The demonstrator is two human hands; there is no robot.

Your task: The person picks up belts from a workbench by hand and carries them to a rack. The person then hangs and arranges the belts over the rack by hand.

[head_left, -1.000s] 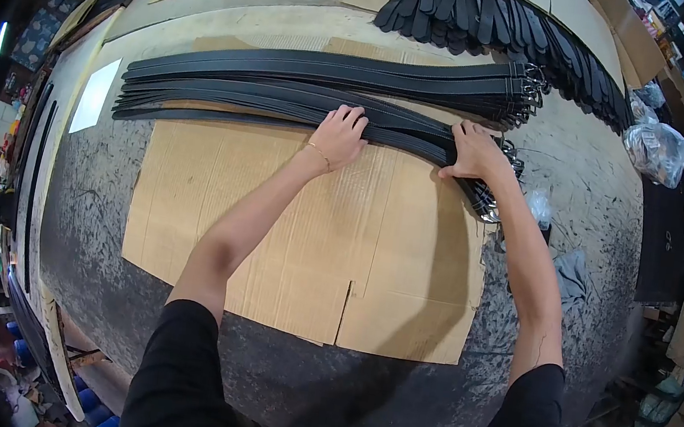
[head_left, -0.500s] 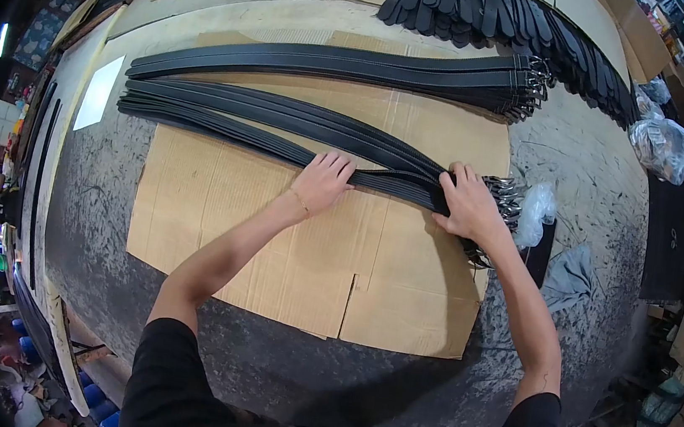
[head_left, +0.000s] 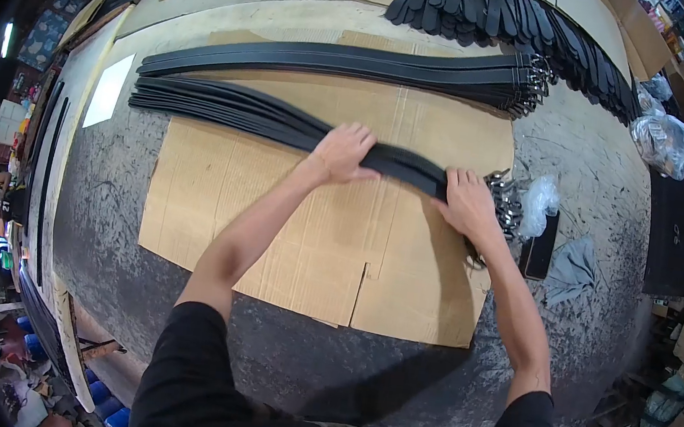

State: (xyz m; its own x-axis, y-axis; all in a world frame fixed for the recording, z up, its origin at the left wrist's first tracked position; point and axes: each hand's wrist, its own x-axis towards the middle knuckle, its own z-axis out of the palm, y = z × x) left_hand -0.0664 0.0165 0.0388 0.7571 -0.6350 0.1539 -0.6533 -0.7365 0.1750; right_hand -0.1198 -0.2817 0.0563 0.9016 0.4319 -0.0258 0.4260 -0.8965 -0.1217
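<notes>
A bundle of black belts (head_left: 244,108) lies across the cardboard, its metal buckles (head_left: 505,200) bunched at the right end. My left hand (head_left: 344,155) is wrapped over the middle of this bundle, thumb on the near side. Close to the buckles, my right hand (head_left: 470,201) grips the same belts, with the fingers over the top. Behind it lies a second stack of black belts (head_left: 326,60), its buckles also at the right; neither hand touches that one.
Flattened cardboard (head_left: 272,231) covers part of the dark worktable (head_left: 110,179). Right of the buckles are a crumpled clear plastic bag (head_left: 539,206), a dark phone-like slab (head_left: 538,251) and a grey cloth (head_left: 573,269). Many black straps (head_left: 466,8) fan out at the back.
The near bundle's two spread groups of belts have come together into one. My left hand has moved up and to the right along it; my right hand has stayed near the buckles.
</notes>
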